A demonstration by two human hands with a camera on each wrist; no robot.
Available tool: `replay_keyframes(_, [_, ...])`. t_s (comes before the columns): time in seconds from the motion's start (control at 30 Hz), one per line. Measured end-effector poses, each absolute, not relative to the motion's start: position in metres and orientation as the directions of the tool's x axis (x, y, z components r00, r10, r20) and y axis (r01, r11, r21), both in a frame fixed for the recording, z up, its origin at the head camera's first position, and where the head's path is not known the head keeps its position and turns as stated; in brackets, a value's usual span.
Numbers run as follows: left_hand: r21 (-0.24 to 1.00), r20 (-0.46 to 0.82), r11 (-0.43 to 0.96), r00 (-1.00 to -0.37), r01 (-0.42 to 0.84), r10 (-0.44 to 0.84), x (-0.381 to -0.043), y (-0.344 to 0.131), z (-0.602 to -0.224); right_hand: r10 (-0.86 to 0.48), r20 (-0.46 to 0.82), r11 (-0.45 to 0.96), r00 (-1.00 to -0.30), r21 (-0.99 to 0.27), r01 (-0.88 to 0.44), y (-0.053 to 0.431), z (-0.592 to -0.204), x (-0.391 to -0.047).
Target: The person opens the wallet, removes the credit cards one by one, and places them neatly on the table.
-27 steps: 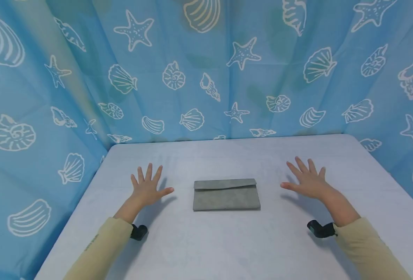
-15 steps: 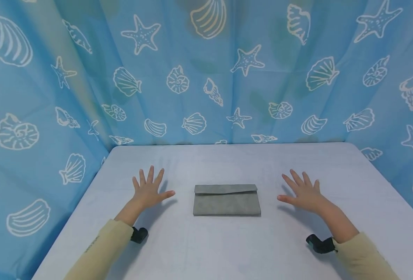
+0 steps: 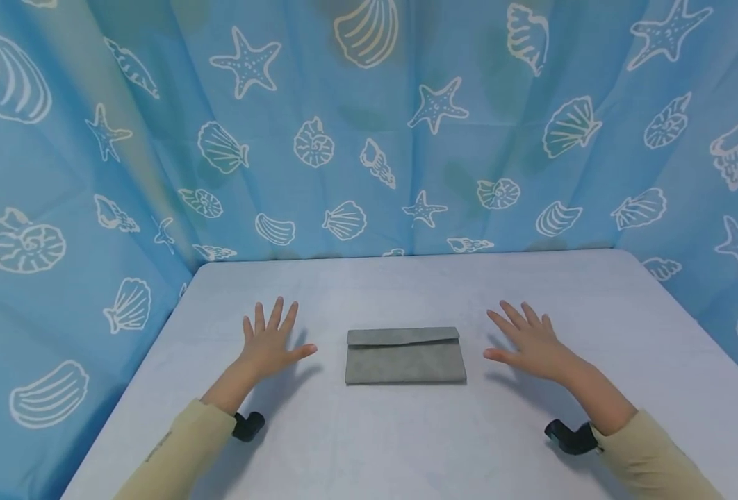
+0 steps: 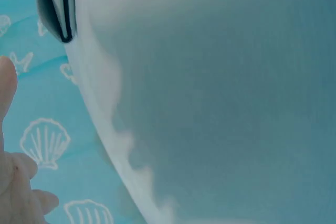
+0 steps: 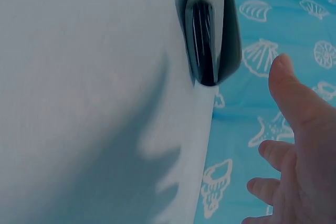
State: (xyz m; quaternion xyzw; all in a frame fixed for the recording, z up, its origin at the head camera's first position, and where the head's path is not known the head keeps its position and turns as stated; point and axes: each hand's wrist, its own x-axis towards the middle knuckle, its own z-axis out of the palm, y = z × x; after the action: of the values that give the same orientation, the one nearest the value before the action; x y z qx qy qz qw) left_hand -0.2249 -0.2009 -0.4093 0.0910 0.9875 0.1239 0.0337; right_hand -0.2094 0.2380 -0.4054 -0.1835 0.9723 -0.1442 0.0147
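Note:
A flat grey pouch [image 3: 405,362] with a folded-over flap along its far side lies in the middle of the table. To its left, my left hand [image 3: 267,351] hovers over the table, palm down with fingers spread. On the other side my right hand [image 3: 531,347] is held the same way, its thumb pointing toward the pouch. Neither hand touches anything. In the right wrist view, the end of the pouch [image 5: 207,40] shows a dark inner layer between grey outer sides. The left wrist view catches only its other end [image 4: 56,9] at the top left.
A white cloth covers the table [image 3: 400,444]. A blue curtain [image 3: 344,173] with white shells and starfish hangs behind it and along both sides. Black wrist cameras [image 3: 570,437] stick out from both tan sleeves [image 3: 657,458].
My right hand has moved left, closer to the pouch. The left hand has shifted slightly to the right. The pouch stays in place on the table, while the head view tilts a little.

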Motion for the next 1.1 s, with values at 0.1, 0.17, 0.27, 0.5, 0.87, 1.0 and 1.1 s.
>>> replay_keyframes(0.1, [0.264,-0.039,0.944,-0.976,0.196,0.213,-0.221,-0.196,-0.406,-0.384,0.017,0.885,-0.923,-0.279,-0.373,0.230,-0.401,-0.209])
replay_keyframes(0.17, [0.257,-0.032,0.942,-0.972,0.217,0.233,-0.219,-0.194,-0.406,-0.399,0.011,0.878,-0.917,-0.283,-0.385,0.225,-0.400,-0.209])
replay_keyframes(0.27, [0.257,-0.011,0.929,-0.960,0.266,0.278,-0.217,-0.189,-0.406,-0.420,0.007,0.867,-0.907,-0.292,-0.404,0.218,-0.400,-0.211])
replay_keyframes(0.5, [0.243,0.005,0.884,-0.912,0.399,0.410,-0.210,-0.172,-0.406,-0.476,0.024,0.838,-0.879,-0.290,-0.462,0.206,-0.401,-0.218])
replay_keyframes(0.87, [0.235,-0.086,0.762,-0.768,0.603,0.634,-0.196,-0.143,-0.409,-0.560,0.039,0.777,-0.828,-0.322,-0.541,0.178,-0.403,-0.231])
replay_keyframes(1.0, [0.232,-0.117,0.743,-0.741,0.628,0.662,-0.191,-0.134,-0.409,-0.577,0.031,0.771,-0.816,-0.308,-0.557,0.166,-0.405,-0.237])
replay_keyframes(1.1, [0.198,-0.145,0.733,-0.720,0.651,0.679,-0.190,-0.126,-0.412,-0.582,0.021,0.781,-0.813,-0.264,-0.566,0.158,-0.406,-0.241])
